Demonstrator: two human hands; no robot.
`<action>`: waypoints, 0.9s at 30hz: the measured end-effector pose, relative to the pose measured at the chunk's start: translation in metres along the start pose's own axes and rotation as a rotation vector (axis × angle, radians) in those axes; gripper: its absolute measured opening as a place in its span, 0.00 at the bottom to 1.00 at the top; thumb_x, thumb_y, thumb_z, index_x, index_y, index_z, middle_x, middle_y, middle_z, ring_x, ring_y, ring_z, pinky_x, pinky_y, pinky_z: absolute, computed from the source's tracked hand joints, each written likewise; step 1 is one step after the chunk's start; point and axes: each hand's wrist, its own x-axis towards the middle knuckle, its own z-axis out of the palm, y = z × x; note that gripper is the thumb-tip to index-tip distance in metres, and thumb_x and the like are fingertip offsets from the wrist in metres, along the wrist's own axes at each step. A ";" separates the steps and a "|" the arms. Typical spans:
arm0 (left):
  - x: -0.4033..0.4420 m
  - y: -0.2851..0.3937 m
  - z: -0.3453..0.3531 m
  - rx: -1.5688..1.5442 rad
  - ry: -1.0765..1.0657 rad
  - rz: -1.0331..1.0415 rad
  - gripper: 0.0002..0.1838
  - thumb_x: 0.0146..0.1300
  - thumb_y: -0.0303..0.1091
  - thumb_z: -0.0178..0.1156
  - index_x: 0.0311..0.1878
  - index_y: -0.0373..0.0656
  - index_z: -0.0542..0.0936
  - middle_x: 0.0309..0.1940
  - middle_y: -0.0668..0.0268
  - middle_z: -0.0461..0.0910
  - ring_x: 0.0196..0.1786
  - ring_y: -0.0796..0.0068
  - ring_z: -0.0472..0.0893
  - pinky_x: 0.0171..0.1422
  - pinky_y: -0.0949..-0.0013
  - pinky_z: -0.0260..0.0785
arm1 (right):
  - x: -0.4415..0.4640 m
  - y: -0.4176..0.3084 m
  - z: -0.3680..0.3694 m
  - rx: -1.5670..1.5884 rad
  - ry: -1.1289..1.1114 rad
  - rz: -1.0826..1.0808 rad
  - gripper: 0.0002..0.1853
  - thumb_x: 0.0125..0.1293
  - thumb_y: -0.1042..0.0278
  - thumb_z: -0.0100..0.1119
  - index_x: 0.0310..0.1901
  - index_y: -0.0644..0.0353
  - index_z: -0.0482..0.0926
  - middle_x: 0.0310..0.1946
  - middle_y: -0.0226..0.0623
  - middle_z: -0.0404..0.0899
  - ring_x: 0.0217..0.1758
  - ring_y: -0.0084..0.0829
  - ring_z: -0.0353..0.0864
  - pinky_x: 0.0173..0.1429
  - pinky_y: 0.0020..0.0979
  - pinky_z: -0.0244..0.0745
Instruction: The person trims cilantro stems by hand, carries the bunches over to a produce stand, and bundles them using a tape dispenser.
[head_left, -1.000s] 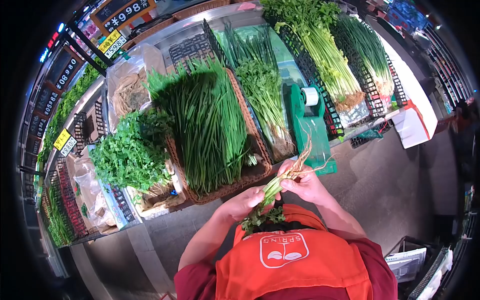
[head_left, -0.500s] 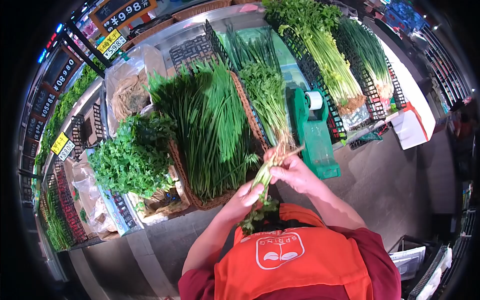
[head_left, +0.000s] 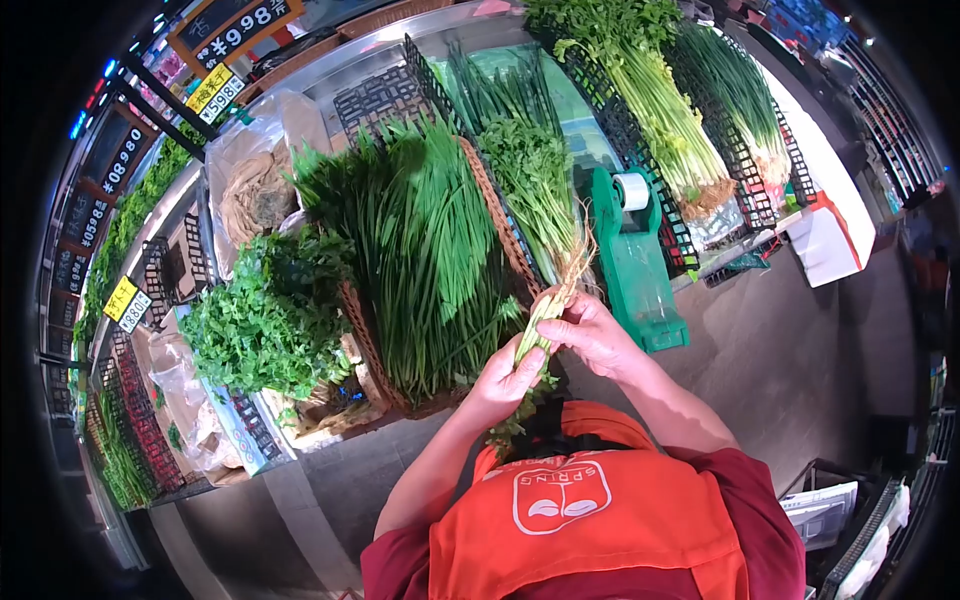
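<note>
A small bunch of leafy greens with pale stems and stringy roots is held in front of the apron. My left hand is wrapped round the lower stems, with the leaves hanging below it. Nearer the roots, my right hand pinches the stems; the roots point up and away. Just beyond the roots, a similar bunch lies on the stand. To the right of my right hand stands a green tape dispenser with a white roll.
A wicker basket of long green blades stands left of centre. Leafy herbs fill a box further left. Celery and green onions lie in black crates at the upper right. A white box sits at the right edge.
Both hands have drawn slightly inward round the bunch, and its roots now point more steeply upward. My left hand has shifted up the stems, nearer to my right hand.
</note>
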 end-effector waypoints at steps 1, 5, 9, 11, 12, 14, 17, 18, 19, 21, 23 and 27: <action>-0.001 0.002 0.002 -0.089 0.011 -0.009 0.21 0.69 0.48 0.39 0.51 0.40 0.69 0.30 0.73 0.67 0.31 0.85 0.63 0.35 0.78 0.59 | -0.002 0.001 -0.001 -0.003 0.015 -0.002 0.10 0.58 0.70 0.59 0.41 0.57 0.74 0.30 0.25 0.75 0.31 0.15 0.72 0.33 0.19 0.69; -0.003 0.008 0.003 -0.281 -0.009 -0.106 0.24 0.69 0.50 0.37 0.50 0.38 0.70 0.31 0.72 0.68 0.32 0.83 0.65 0.38 0.76 0.60 | -0.007 0.002 -0.004 -0.004 0.037 0.008 0.08 0.58 0.71 0.58 0.40 0.59 0.73 0.29 0.26 0.74 0.30 0.17 0.73 0.33 0.19 0.69; -0.001 0.011 0.008 -0.328 -0.080 -0.146 0.23 0.68 0.49 0.41 0.49 0.37 0.70 0.31 0.72 0.68 0.32 0.82 0.65 0.38 0.77 0.60 | -0.016 -0.003 -0.011 -0.033 -0.007 0.021 0.09 0.58 0.72 0.58 0.41 0.60 0.73 0.31 0.26 0.75 0.32 0.17 0.73 0.35 0.20 0.70; -0.001 0.009 0.011 -0.316 -0.097 -0.149 0.23 0.67 0.49 0.43 0.50 0.38 0.71 0.32 0.73 0.68 0.32 0.83 0.65 0.36 0.78 0.59 | -0.023 -0.001 -0.019 -0.013 -0.021 0.026 0.13 0.57 0.73 0.60 0.43 0.60 0.73 0.35 0.27 0.75 0.37 0.18 0.73 0.40 0.21 0.70; -0.001 0.009 0.014 -0.306 -0.075 -0.170 0.23 0.67 0.49 0.43 0.50 0.38 0.71 0.32 0.73 0.68 0.32 0.84 0.64 0.36 0.79 0.59 | -0.027 -0.002 -0.024 -0.099 -0.005 0.042 0.13 0.56 0.73 0.60 0.44 0.60 0.73 0.36 0.27 0.75 0.38 0.18 0.73 0.42 0.21 0.70; 0.000 0.012 0.021 -0.281 -0.022 -0.213 0.23 0.67 0.49 0.44 0.51 0.38 0.71 0.32 0.74 0.68 0.32 0.84 0.64 0.35 0.80 0.59 | -0.037 -0.006 -0.037 -0.268 0.020 0.079 0.14 0.56 0.74 0.60 0.45 0.60 0.73 0.38 0.28 0.75 0.41 0.19 0.73 0.46 0.22 0.69; 0.001 0.011 0.028 -0.251 0.153 -0.327 0.21 0.68 0.47 0.44 0.51 0.39 0.71 0.31 0.75 0.68 0.30 0.88 0.64 0.31 0.81 0.60 | -0.063 -0.021 -0.098 -0.448 0.249 -0.134 0.12 0.58 0.77 0.56 0.45 0.60 0.74 0.40 0.27 0.75 0.43 0.19 0.73 0.49 0.24 0.69; 0.002 0.009 0.027 -0.257 0.176 -0.353 0.20 0.68 0.46 0.44 0.50 0.39 0.71 0.31 0.75 0.68 0.29 0.88 0.64 0.30 0.81 0.60 | -0.068 -0.027 -0.124 -0.621 0.404 -0.072 0.12 0.57 0.77 0.57 0.44 0.61 0.74 0.40 0.29 0.75 0.42 0.20 0.73 0.48 0.24 0.70; 0.002 0.005 0.027 -0.252 0.143 -0.343 0.20 0.68 0.45 0.43 0.50 0.38 0.70 0.29 0.75 0.67 0.28 0.87 0.64 0.31 0.82 0.60 | -0.075 -0.031 -0.144 -1.038 0.525 -0.229 0.16 0.53 0.75 0.59 0.45 0.59 0.75 0.38 0.36 0.76 0.40 0.28 0.76 0.46 0.27 0.72; 0.004 0.008 0.037 -0.234 0.135 -0.350 0.19 0.69 0.44 0.42 0.49 0.37 0.71 0.28 0.75 0.66 0.28 0.87 0.64 0.31 0.81 0.60 | -0.081 -0.033 -0.174 -1.426 0.452 -0.250 0.20 0.47 0.74 0.62 0.45 0.56 0.76 0.45 0.37 0.73 0.47 0.37 0.73 0.52 0.34 0.69; 0.008 0.011 0.048 -0.212 0.123 -0.343 0.18 0.69 0.42 0.41 0.48 0.36 0.71 0.28 0.74 0.66 0.28 0.86 0.64 0.31 0.81 0.60 | -0.079 -0.036 -0.185 -1.607 0.303 -0.340 0.20 0.46 0.73 0.63 0.45 0.52 0.77 0.50 0.35 0.71 0.51 0.38 0.69 0.55 0.35 0.67; 0.011 0.013 0.065 -0.091 0.156 -0.364 0.18 0.69 0.44 0.42 0.46 0.37 0.70 0.28 0.74 0.66 0.29 0.86 0.65 0.32 0.81 0.60 | -0.059 -0.038 -0.187 -1.681 -0.054 -0.524 0.20 0.46 0.70 0.64 0.44 0.48 0.78 0.53 0.32 0.69 0.55 0.36 0.67 0.57 0.34 0.66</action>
